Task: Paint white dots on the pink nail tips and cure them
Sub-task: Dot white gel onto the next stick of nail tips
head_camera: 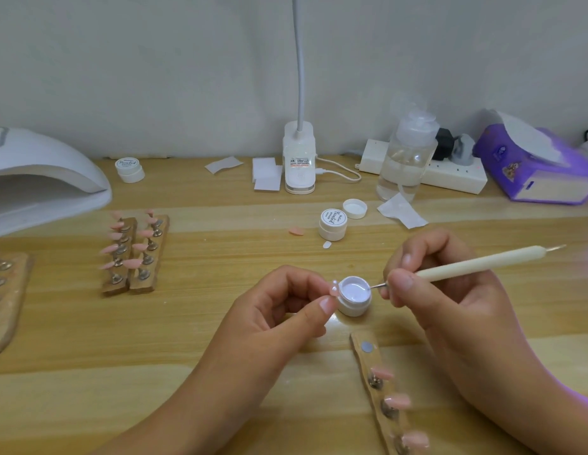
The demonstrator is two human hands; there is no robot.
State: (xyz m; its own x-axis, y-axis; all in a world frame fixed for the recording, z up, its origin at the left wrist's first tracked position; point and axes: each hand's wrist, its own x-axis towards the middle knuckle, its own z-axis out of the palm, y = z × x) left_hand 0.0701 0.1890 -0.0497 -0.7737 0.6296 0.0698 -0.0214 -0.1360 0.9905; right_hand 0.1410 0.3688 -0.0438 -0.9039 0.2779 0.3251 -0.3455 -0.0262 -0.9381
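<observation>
closest to the lens, a wooden strip (357, 339) lies bottom right with three pink nail tips (397, 401) on metal studs and one bare stud at its far end, probably the seat of the tip now in hand. far left, the white curing lamp (39, 178) sits with its mouth open toward the desk, within reach for the cure. beside it, two more wooden racks (148, 284) carry rows of pink tips. at centre, the left hand (279, 310) pinches a single tip (334, 288) between thumb and forefinger, raised just beside the open jar of white gel (354, 295) so the trip from paint to tip is short. the right hand (427, 284) grips a cream dotting tool (476, 264) like a pen, its metal point at the jar's right rim, likely loading gel. the held tip looks pale pink and glossy; any dots are too small to tell.
</observation>
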